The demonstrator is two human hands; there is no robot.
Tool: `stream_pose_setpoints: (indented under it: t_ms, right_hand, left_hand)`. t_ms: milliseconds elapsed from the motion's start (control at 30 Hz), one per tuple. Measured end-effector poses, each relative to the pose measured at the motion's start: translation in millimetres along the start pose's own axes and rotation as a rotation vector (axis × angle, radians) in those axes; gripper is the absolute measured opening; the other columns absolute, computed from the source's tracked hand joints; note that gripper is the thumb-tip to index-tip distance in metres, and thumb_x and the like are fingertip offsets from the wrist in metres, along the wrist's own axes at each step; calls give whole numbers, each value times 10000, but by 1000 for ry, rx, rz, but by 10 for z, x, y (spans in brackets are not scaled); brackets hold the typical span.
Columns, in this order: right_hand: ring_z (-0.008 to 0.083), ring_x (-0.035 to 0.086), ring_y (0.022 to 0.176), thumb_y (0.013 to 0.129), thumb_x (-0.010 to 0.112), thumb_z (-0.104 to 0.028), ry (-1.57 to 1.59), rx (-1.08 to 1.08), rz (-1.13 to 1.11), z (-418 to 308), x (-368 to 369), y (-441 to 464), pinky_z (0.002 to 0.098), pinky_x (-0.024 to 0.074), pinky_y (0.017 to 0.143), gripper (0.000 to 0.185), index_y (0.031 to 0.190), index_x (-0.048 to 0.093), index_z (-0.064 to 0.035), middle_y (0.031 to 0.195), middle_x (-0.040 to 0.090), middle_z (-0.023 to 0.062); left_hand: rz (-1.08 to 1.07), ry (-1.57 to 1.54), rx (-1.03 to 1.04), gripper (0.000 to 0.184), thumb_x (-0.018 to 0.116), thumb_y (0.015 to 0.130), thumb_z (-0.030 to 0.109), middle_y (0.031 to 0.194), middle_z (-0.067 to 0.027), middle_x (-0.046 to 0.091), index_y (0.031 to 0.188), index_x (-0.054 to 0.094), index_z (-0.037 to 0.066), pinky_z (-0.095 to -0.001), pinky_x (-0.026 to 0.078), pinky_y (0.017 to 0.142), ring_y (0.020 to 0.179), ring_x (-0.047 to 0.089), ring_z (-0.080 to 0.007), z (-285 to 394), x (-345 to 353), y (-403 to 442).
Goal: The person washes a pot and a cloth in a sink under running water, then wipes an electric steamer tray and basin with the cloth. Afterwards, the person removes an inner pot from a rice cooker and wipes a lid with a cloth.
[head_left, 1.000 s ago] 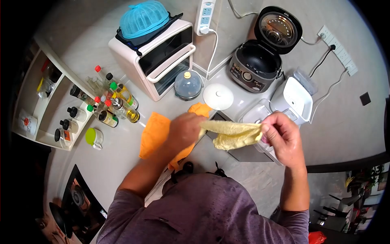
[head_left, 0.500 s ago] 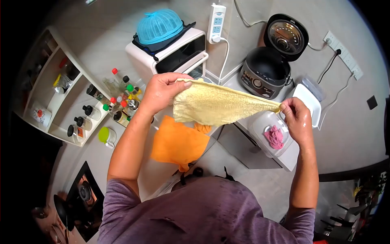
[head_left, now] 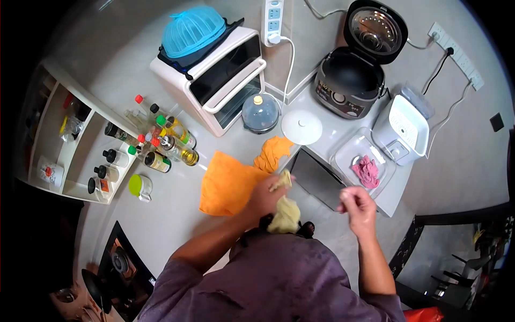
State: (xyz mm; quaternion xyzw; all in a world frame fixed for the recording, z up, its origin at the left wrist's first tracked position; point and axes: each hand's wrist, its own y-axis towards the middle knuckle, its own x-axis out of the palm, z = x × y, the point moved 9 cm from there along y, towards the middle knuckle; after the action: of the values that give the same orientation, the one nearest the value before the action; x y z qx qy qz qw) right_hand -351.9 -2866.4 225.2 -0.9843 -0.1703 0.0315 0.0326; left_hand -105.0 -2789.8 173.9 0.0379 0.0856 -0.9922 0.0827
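My left hand [head_left: 264, 196] is closed around a bunched yellow cloth [head_left: 286, 216], which pokes out above the fingers and hangs below them in front of my body. Beneath and beside that hand, a flat orange cloth [head_left: 225, 185] lies on the counter, with a crumpled orange cloth [head_left: 272, 154] touching its upper right corner. My right hand [head_left: 359, 209] is apart from the yellow cloth, fingers curled in, and nothing shows in it. Just above it, a crumpled pink cloth [head_left: 367, 172] sits in a clear plastic container [head_left: 341, 155].
An open rice cooker [head_left: 343, 88], a white lid [head_left: 301, 127] and a white appliance [head_left: 402, 131] stand at the back right. Behind are a glass kettle [head_left: 260, 114] and an oven [head_left: 214, 80]. Several bottles [head_left: 171, 145] and a green-lidded jar [head_left: 140, 187] are left.
The yellow cloth, stretched between both hands before, is now gathered in my left hand, lower and nearer my body. My right hand has let go of it and moved down.
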Motion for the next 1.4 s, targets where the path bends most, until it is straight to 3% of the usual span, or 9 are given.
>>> stream_pose_setpoints:
  t_ms: [67, 167, 267, 333, 567, 800, 967, 1200, 1400]
  right_hand:
    - [104, 597, 637, 968, 641, -87, -67, 168, 118, 525, -489, -170, 256, 516, 581, 97, 902, 621, -18, 768, 613, 23]
    - [126, 607, 603, 966, 613, -66, -154, 404, 195, 1148, -874, -627, 263, 519, 568, 106, 884, 609, 1, 755, 612, 34]
    - [128, 612, 603, 970, 611, -60, -75, 488, 179, 1402, -875, -1018, 267, 519, 565, 102, 886, 615, -2, 746, 614, 32]
    - [128, 612, 604, 970, 619, -62, -121, 493, 185, 1399, -899, -1152, 267, 514, 560, 98, 892, 619, -2, 750, 616, 31]
    - [117, 604, 606, 953, 656, -71, -221, 449, 197, 1463, -1039, -1169, 271, 510, 566, 100, 902, 617, 6, 754, 620, 27]
    - [128, 610, 635, 929, 668, -58, -312, 295, 71, 1186, -630, -738, 288, 507, 596, 104, 888, 612, 20, 770, 617, 58]
    - [150, 596, 658, 914, 675, -41, -384, 210, -34, 1036, -411, -572, 303, 490, 618, 95, 864, 617, 16, 802, 598, 78]
    - [156, 594, 659, 911, 680, -38, -387, 200, -68, 1030, -309, -507, 303, 482, 611, 91, 858, 622, 7, 795, 597, 80]
    - [151, 601, 648, 913, 680, -32, -390, 182, -67, 1082, -313, -478, 298, 490, 602, 82, 864, 630, 10, 799, 608, 80]
  left_hand:
    - [116, 120, -50, 374, 752, 891, 226, 991, -62, 698, 1204, 671, 36, -294, 501, 830, 917, 627, -103, -91, -177, 231]
    - [506, 729, 238, 439, 804, 805, 279, 1011, -127, 732, 1154, 694, 37, -399, 535, 873, 921, 697, -298, -519, -553, 758]
    - [618, 751, -105, 384, 802, 783, 286, 970, -157, 739, 1076, 728, 49, -447, 547, 847, 928, 695, -375, -815, -830, 1073]
    - [485, 704, -208, 359, 791, 781, 333, 941, -152, 740, 1015, 750, 64, -433, 557, 826, 919, 708, -362, -1185, -1015, 1322]
    - [564, 21, -206, 328, 783, 873, 190, 918, -74, 740, 1083, 727, -55, -278, 521, 742, 816, 654, -120, -537, -1321, 1095]
    - [578, -445, 12, 274, 744, 921, 152, 989, -66, 733, 1090, 702, -59, -253, 516, 769, 876, 659, -115, -212, -1324, 969]
    - [396, -752, -104, 279, 713, 929, 118, 1055, -83, 703, 1162, 638, -17, -337, 552, 863, 928, 691, -190, 289, -960, 813]
    - [295, -766, -96, 275, 700, 919, 88, 997, -63, 690, 1181, 631, 43, -315, 560, 829, 889, 693, -193, 616, -868, 750]
    - [313, -619, -10, 254, 656, 889, 9, 989, -68, 693, 1143, 658, 5, -289, 554, 751, 836, 675, -153, 823, -984, 511]
